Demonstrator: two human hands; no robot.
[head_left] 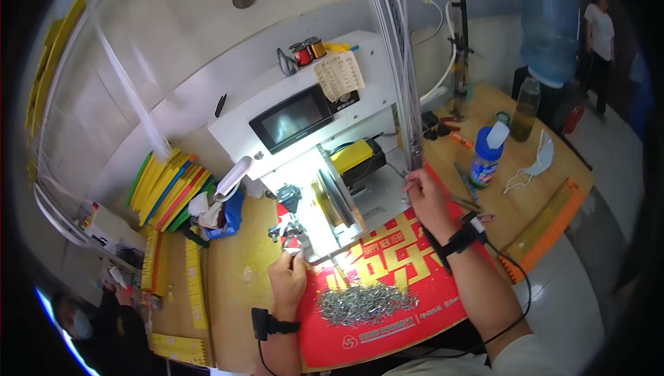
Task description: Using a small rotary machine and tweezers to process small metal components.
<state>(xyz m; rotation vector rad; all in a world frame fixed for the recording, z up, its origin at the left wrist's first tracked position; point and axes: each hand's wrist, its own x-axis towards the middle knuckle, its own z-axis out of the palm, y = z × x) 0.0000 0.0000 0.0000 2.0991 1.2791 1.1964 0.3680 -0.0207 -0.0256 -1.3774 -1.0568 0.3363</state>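
My left hand (287,281) is closed, its fingertips pinched at the front of a lit metal fixture (290,227) with red parts. What they grip, if anything, is too small to name. Farther right, my right hand (430,203) is closed too, fingers together just below the lower end of a hanging bundle of long, thin, shiny strands (404,65). Whatever lies between those fingers is hidden. Between my forearms, a heap of small silvery metal pieces (363,303) lies on a red mat (332,345) with gold patterns.
A white bench machine (238,116) with a dark screen (292,127) stands ahead. On the right are a blue-lidded jar (486,161), a bottle (526,109), a face mask (541,154) and pliers (449,127). Yellow strips (162,189) stack at left. Two people are farther off.
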